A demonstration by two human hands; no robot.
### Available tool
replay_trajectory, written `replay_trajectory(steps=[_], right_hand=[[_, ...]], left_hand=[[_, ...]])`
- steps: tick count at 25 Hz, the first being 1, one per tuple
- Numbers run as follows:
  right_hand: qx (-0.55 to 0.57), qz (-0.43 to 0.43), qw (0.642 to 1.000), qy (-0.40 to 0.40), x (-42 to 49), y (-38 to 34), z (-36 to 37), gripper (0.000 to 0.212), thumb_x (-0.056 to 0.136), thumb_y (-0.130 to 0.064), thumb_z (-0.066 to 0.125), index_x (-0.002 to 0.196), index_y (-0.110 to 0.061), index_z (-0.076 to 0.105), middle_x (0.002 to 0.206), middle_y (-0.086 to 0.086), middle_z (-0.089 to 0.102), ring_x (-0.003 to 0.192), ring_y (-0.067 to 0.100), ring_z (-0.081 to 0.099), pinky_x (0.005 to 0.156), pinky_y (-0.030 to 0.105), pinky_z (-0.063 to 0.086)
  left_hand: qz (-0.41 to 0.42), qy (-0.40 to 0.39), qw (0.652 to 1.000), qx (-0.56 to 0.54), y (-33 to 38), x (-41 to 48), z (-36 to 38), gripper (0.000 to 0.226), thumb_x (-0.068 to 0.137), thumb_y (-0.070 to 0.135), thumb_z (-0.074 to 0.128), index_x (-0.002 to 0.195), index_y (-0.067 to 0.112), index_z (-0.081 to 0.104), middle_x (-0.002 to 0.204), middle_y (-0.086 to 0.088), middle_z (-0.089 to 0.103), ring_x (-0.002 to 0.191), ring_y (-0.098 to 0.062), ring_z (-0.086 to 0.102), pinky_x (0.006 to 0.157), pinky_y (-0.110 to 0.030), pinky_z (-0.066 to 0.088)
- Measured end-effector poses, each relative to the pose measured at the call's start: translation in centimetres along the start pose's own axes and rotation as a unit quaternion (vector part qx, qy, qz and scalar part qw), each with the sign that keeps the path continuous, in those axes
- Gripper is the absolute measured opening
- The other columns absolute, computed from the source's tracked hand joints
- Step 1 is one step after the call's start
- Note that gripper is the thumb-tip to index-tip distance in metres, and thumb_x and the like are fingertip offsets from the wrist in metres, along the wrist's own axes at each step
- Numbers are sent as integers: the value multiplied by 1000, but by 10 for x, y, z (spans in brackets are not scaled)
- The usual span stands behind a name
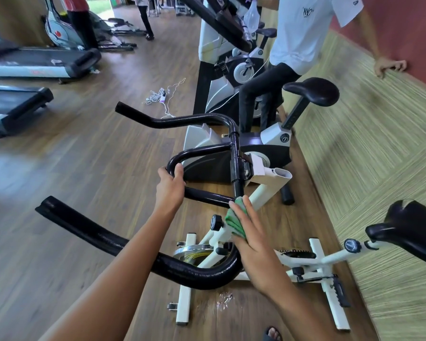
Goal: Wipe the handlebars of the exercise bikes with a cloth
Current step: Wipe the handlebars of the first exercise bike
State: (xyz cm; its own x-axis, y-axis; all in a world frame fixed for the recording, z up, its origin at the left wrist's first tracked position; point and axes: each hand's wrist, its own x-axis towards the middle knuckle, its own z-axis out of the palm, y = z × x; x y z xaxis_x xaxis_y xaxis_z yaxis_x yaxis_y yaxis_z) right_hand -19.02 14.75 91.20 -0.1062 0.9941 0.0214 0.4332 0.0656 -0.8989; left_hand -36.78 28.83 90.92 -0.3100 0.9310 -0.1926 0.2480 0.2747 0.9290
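Wiping mid-pass: my left hand [171, 185] clenches the handlebars [194, 120] left of the stem [236, 166]; my right hand [253, 249], fingers flat, presses the green cloth [234, 223] just below it. Next, I judge — sweep it outward.

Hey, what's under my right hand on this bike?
A green cloth lies under the right hand, pressed against the black handlebar. The palm covers the rest of the cloth and the stretch of bar beneath it.

treadmills [35, 61] left | white cable [161, 96] on wood floor [84, 156] | striped carpet [367, 143] right | white-shirted person [303, 28]
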Motion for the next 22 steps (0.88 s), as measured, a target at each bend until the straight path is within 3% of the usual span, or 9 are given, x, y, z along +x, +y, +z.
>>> replay_trajectory(steps=[2, 4, 7, 10, 12, 15, 22], right_hand=[[-8, 16, 1000, -10, 13, -2, -4, 60, 104, -13, 44, 140, -59, 28, 152, -45, -2, 146, -7, 7, 124, 37, 13], [-51, 34, 998, -8, 31, -6, -7, 63, 105, -17, 43, 149, -53, 18, 158, -34, 0, 148, 3, 11, 124, 45, 10], [29, 70, 997, 12, 39, -11, -10, 71, 104, -31, 46, 155, -44, -2, 161, -17, 15, 144, 2, 21, 118, 30, 17], [57, 66, 996, 4, 27, -8, -12, 73, 96, -58, 38, 157, -40, 1, 163, -24, -1, 144, -11, 4, 118, 23, 7], [24, 41, 999, 8, 30, 0, -12, 61, 100, -55, 32, 156, -43, 11, 160, -31, -1, 143, -15, -3, 123, 30, 5], [-62, 5, 998, 14, 48, 2, -17, 49, 106, -43, 32, 153, -45, 19, 158, -35, 2, 147, -8, -5, 125, 42, 6], [-179, -1, 984, 9, 29, 1, 8, 54, 108, -34, 26, 158, -36, 3, 161, -26, -16, 148, 1, -18, 121, 28, -1]], left_hand=[[-2, 1, 1000, 3, 0, 2, 0, 43, 103, 48, 34, 131, 15, 36, 98, -4, 59, 90, -20, 59, 94, -49, 52], [-3, 1, 1000, 2, 0, 1, 1, 43, 103, 48, 34, 130, 15, 37, 95, -3, 59, 87, -18, 58, 92, -47, 53], [-6, -4, 1000, -8, -1, 1, 0, 42, 103, 49, 35, 128, 16, 38, 93, -3, 60, 85, -16, 58, 92, -47, 52], [-13, -10, 1000, -21, -3, 2, -2, 41, 100, 55, 36, 122, 21, 40, 95, -3, 63, 89, -18, 60, 95, -51, 51], [-15, -13, 999, -26, -4, 3, -2, 42, 99, 57, 35, 122, 22, 40, 96, -4, 63, 92, -20, 60, 96, -52, 50], [-15, -15, 999, -28, -3, 2, -2, 42, 100, 56, 35, 123, 22, 39, 98, -5, 63, 93, -21, 59, 98, -53, 49], [-9, -4, 1000, -25, -3, 3, 0, 44, 101, 53, 35, 127, 18, 37, 96, -4, 61, 88, -19, 59, 96, -52, 51]])
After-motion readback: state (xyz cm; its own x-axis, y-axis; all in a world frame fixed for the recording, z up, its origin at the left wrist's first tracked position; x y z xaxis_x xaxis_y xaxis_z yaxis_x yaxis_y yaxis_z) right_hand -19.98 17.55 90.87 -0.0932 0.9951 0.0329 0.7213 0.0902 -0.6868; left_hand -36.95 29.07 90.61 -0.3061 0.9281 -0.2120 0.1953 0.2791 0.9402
